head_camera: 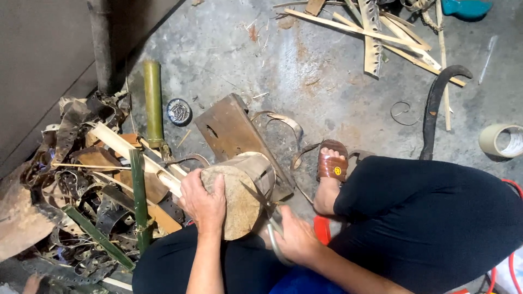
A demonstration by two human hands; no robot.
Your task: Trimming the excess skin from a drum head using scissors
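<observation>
My left hand (202,202) lies flat on the end face of a round wooden block (238,202) that rests tilted against my lap, a thin band wrapped around its side. My right hand (294,237) sits just right of the block, its fingers closed on a thin pale strip (275,246) that curves down from the block. My foot in a brown sandal (332,160) rests on the concrete floor beside the block.
A pile of bamboo strips and dark scraps (92,185) lies at left, with a green bamboo tube (153,98) and a tin of nails (178,111). A brown board (231,130) sits behind the block. Split bamboo slats (381,32), a curved blade (436,103) and a tape roll (504,140) lie at right.
</observation>
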